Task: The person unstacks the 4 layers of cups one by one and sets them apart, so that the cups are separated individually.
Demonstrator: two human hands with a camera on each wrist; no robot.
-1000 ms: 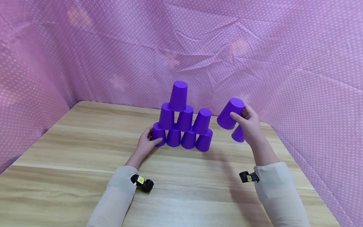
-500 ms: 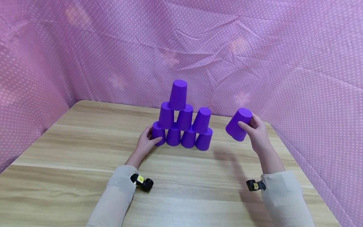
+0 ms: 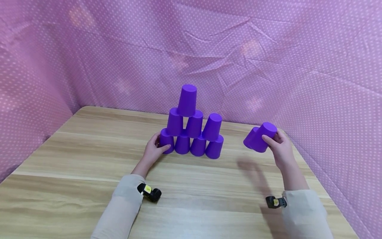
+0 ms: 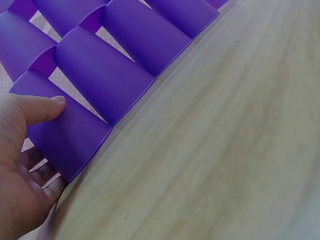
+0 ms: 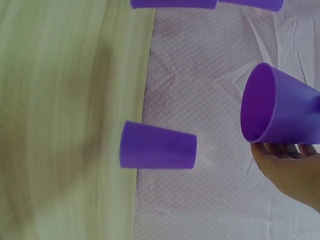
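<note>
Upside-down purple plastic cups form a stepped stack: several in the bottom row, three in the middle row, and one top cup [image 3: 187,100] bridging the left two. My left hand [image 3: 154,151] grips the leftmost bottom cup [image 4: 67,130], thumb across its front and fingers round the far side. Off to the right, my right hand [image 3: 280,147] holds another purple cup [image 3: 264,137] in the air, mouth down and slightly tilted. Its open mouth faces the table in the right wrist view. A lone purple cup [image 5: 157,146] stands upside down on the table, partly hidden behind the held one in the head view.
Everything stands on a wood-grain table [image 3: 194,199]. Pink dotted cloth [image 3: 134,49] hangs behind and at both sides of it. The rightmost middle-row cup [image 3: 212,127] sits at the right end of the stack.
My right hand has moved right and lower in the head view with its cup; the lone cup behind now shows to the held cup's left. The left hand and stack stay in place.
</note>
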